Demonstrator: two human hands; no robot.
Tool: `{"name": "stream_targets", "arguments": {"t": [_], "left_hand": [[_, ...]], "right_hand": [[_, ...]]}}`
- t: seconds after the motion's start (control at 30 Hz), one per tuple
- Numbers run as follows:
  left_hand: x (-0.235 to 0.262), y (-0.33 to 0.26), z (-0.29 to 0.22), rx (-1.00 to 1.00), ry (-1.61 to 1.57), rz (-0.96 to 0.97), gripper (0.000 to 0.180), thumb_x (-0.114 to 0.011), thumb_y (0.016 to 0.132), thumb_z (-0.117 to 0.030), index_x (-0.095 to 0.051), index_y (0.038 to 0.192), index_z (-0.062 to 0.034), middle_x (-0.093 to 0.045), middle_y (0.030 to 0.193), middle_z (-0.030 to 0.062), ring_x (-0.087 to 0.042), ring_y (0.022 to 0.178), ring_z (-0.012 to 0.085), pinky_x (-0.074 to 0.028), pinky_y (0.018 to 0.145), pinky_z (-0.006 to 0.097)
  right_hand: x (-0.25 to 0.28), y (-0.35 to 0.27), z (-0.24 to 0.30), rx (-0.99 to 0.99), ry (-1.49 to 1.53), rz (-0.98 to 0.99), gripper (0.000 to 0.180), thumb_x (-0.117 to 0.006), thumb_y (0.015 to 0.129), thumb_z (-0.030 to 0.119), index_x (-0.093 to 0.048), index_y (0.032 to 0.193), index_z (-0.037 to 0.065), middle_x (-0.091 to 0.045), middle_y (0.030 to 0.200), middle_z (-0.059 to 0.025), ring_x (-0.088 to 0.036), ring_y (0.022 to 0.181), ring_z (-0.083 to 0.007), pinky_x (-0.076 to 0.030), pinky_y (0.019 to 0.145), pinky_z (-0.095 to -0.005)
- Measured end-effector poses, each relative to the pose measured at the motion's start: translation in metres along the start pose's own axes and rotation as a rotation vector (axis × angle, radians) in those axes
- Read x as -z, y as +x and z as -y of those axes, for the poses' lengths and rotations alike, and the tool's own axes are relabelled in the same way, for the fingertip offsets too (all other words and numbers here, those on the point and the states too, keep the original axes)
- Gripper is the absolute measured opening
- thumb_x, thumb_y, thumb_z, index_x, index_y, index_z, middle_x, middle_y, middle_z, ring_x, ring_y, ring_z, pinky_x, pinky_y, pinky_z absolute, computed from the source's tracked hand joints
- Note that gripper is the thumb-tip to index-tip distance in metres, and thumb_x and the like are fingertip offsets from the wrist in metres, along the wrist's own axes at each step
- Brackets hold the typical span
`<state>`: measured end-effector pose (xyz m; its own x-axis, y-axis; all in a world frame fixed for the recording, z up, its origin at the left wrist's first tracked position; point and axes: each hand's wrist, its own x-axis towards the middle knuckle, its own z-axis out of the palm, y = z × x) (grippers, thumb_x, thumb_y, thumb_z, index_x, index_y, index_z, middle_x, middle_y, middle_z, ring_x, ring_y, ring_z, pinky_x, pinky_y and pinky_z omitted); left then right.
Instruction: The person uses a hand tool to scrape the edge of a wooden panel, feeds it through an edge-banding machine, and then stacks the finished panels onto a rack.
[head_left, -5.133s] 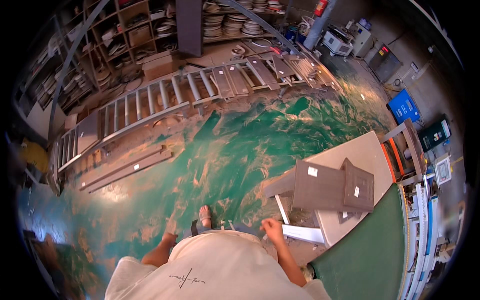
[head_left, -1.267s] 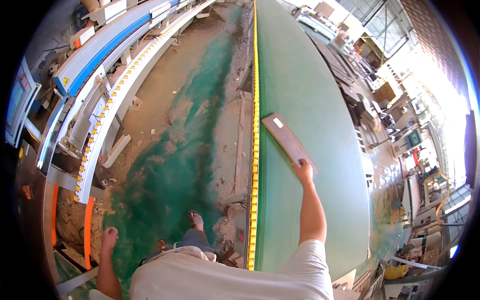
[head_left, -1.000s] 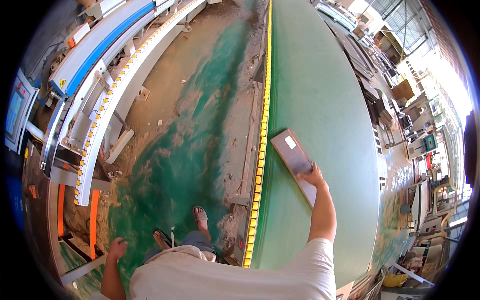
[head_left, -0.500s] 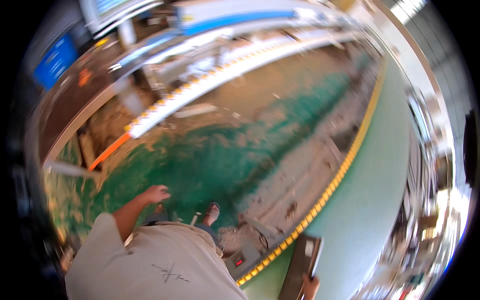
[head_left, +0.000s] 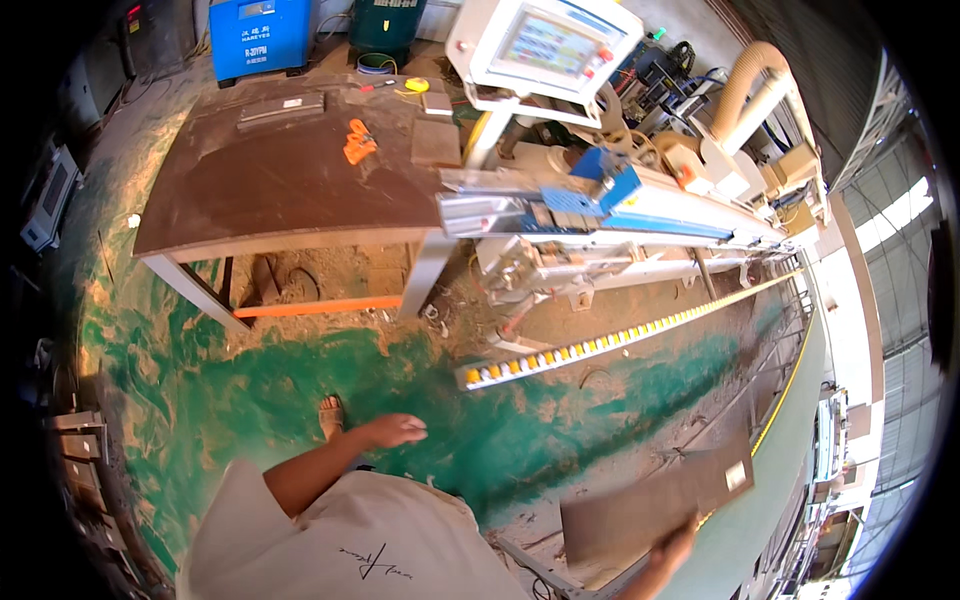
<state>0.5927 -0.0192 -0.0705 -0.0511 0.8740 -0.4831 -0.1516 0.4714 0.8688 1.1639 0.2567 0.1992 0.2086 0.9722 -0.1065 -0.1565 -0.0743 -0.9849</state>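
My right hand (head_left: 676, 547) grips the near edge of a flat brown board (head_left: 640, 512) at the lower right. The board is tilted and has a small white label (head_left: 736, 475) near its far right corner. Blur softens this hand and part of the board. In front of my body, over the green floor, my left hand (head_left: 396, 430) hangs with loosely stretched fingers and nothing in it. Neither hand touches the brown-topped table (head_left: 270, 195) ahead.
On the table lie an orange tool (head_left: 359, 142), a yellow tape measure (head_left: 414, 86) and flat brown pieces. A machine with a screen (head_left: 548, 48) stands at its right. A rail with yellow rollers (head_left: 590, 348) crosses the floor area. Along the right runs a green-topped surface (head_left: 745, 535).
My view has swung left, bringing the table and screen into full sight. The brown board, held in my right hand, has come up and leftward off the green surface.
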Motion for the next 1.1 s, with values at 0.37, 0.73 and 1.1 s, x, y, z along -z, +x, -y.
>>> {"name": "stream_targets", "arguments": {"t": [0.37, 0.73, 1.1], "left_hand": [[0.242, -0.028, -0.157, -0.120, -0.441, -0.433, 0.050, -0.060, 0.106, -0.031, -0.041, 0.143, -0.0023, -0.066, 0.122, 0.0158, -0.069, 0.105, 0.0269, -0.058, 0.092, 0.044], [0.313, 0.097, -0.189, 0.017, -0.337, -0.522, 0.044, -0.069, 0.100, -0.024, -0.050, 0.133, -0.0025, -0.070, 0.106, 0.0147, -0.070, 0.093, 0.0235, -0.059, 0.082, 0.042], [0.307, 0.133, -0.268, 0.335, 0.766, -0.633, 0.061, -0.085, 0.076, -0.036, -0.058, 0.123, -0.0068, -0.069, 0.098, 0.0119, -0.068, 0.091, 0.0307, -0.055, 0.080, 0.044]], "right_hand": [[-0.599, -0.111, -0.249, -0.527, 0.243, 0.515, 0.039, -0.061, 0.104, 0.019, -0.048, 0.140, 0.012, -0.061, 0.124, -0.0094, -0.067, 0.107, -0.0287, -0.062, 0.089, -0.0498], [-0.704, 0.029, -0.297, -0.379, -0.084, 0.594, 0.069, -0.061, 0.104, 0.020, -0.022, 0.160, 0.012, -0.068, 0.104, -0.0088, -0.071, 0.082, -0.0214, -0.062, 0.068, -0.0354], [-0.700, 0.101, -0.288, -0.484, -0.064, 0.716, 0.093, -0.054, 0.106, 0.013, 0.019, 0.163, 0.026, -0.071, 0.091, -0.0127, -0.071, 0.071, -0.0217, -0.059, 0.064, -0.0333]]}}
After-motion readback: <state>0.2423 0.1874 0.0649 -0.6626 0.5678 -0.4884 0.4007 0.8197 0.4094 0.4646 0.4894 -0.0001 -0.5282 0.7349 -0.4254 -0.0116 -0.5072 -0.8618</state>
